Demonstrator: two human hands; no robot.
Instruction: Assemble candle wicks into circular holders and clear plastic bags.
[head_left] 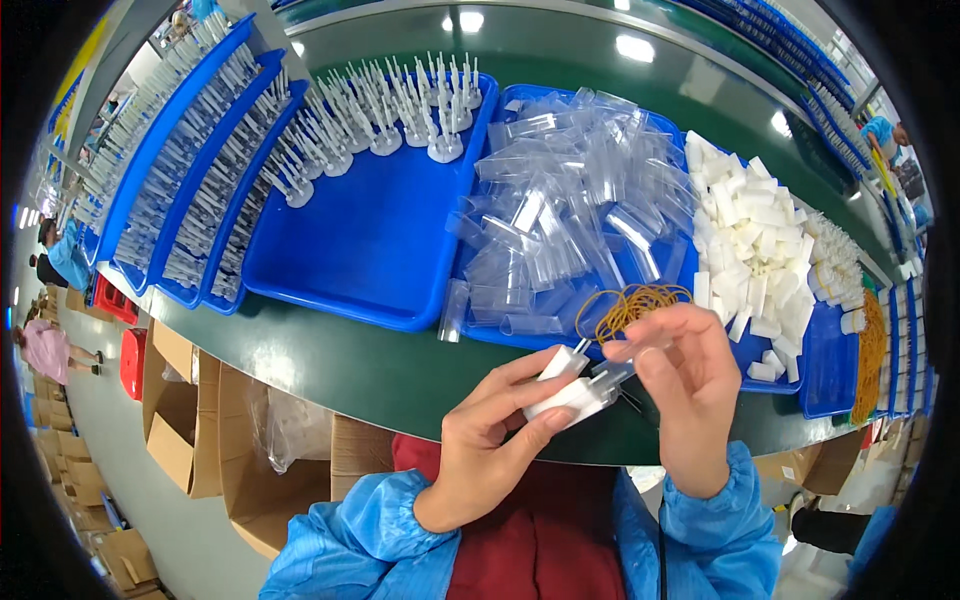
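Note:
My left hand [488,428] is closed round two short white cylindrical pieces [570,402], each with a thin pale stem at its far end. Between thumb and fingers of my right hand [692,392] is a clear plastic sleeve [616,372], its end touching or overlapping the nearer white piece; my fingers partly hide it. Just beyond my hands lies a bundle of tan rubber bands [640,308], on the edge of a blue tray heaped with clear plastic sleeves [560,215]. A single loose sleeve [453,310] rests on the green table left of that tray.
At the left, a blue tray [345,262] holds rows of upright white stemmed parts, beside several tilted trays [185,160] of similar parts. White foam-like pieces [750,225] are piled at the right, near more rubber bands [870,350]. Cardboard boxes [240,440] stand below the table's left edge.

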